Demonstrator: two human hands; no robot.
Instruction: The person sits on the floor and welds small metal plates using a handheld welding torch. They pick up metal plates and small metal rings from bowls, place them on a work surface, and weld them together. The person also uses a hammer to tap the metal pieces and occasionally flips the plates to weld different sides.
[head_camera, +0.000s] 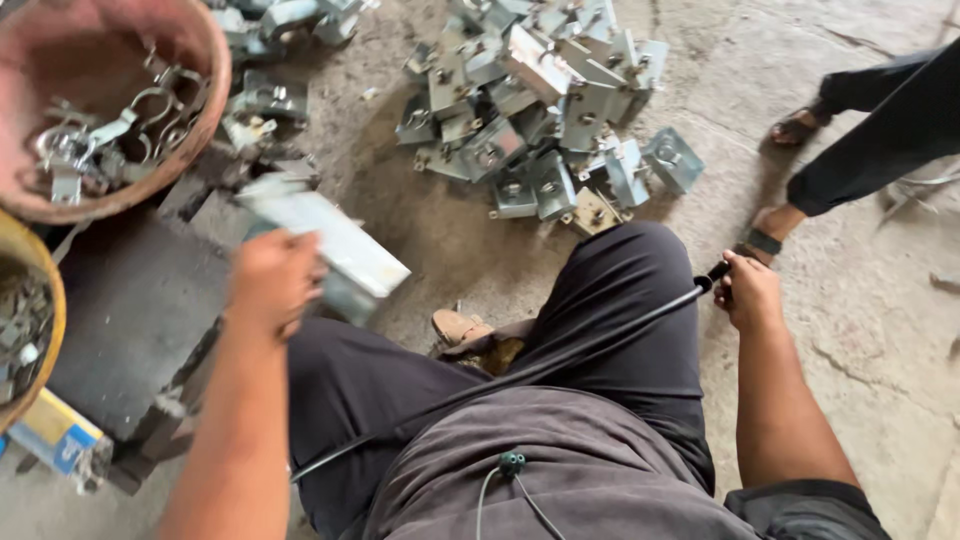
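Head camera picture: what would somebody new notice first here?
Probably the heap of grey metal brackets on the concrete floor, top middle. Next, the left hand gripping a shiny metal channel piece, and the right hand holding a black cable's end. A reddish bowl of clamps sits top left.

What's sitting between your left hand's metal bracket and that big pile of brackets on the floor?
Head view: only bare, dusty concrete floor separates the bracket from the pile.

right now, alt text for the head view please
A seated person's left hand grips a grey metal bracket, while the right hand holds a black cable. A pile of brackets lies on the concrete floor ahead.
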